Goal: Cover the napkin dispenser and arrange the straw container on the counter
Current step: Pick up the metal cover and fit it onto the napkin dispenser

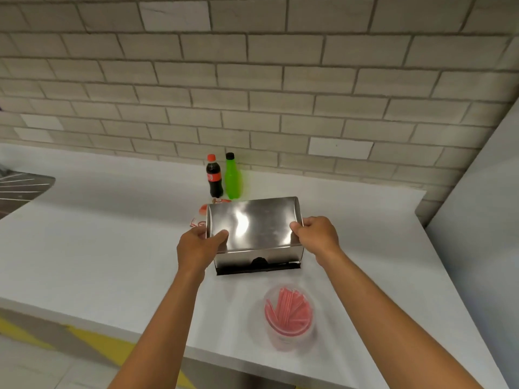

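A shiny steel napkin dispenser (258, 255) stands on the white counter (98, 248). Its curved metal cover (254, 223) sits over the top of it. My left hand (198, 247) grips the cover's left edge, thumb on top. My right hand (317, 235) grips the cover's right edge. A dark slot shows along the dispenser's front bottom. Nearer to me, a clear round straw container (289, 311) holds several pink straws and stands free on the counter, close to the front edge.
A cola bottle (214, 176) and a green bottle (232, 176) stand by the brick wall behind the dispenser. Red-and-white wrappers (200, 213) lie at its back left. A dark ribbed surface (22, 189) is at far left. A grey wall (477, 220) bounds the right.
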Demonstrator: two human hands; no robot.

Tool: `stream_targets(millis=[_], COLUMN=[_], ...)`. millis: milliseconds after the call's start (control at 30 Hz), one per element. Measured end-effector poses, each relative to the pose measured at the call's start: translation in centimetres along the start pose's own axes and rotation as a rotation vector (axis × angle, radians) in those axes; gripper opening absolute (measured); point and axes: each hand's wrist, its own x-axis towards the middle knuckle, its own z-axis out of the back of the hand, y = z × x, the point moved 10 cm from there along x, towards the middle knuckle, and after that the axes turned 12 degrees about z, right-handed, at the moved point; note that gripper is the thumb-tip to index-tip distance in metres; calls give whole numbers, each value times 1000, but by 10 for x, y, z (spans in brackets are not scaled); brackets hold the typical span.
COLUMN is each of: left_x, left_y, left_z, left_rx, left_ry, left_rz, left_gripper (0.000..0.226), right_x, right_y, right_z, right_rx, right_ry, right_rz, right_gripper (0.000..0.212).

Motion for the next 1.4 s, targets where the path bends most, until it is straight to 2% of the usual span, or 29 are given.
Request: stream_targets(millis=[167, 400, 600, 733, 867, 1400], left_x=[23, 44, 46, 47, 46, 38], left_y=[-2, -13, -23, -27, -32, -44], left_z=[-9, -17, -19, -21, -21, -23], left_rx=[55, 116, 220, 268, 302, 466], left_ry=[23, 47, 53, 82, 83, 42], left_rz=[16, -10, -68, -83, -82, -143], left_gripper=[40, 26, 34, 43, 43, 48], right_x=[14, 31, 41, 46, 51, 48], right_y=[2, 2, 1, -3, -6, -4], right_z=[-5, -3, -4, -5, -3, 0], right_rx=[-96, -209, -221, -193, -121, -219], right_ry=[-4, 8, 24, 65, 52, 59], right_rz=[-7, -39, -54, -86, -120, -117], right_gripper=[20, 36, 28, 32, 39, 39])
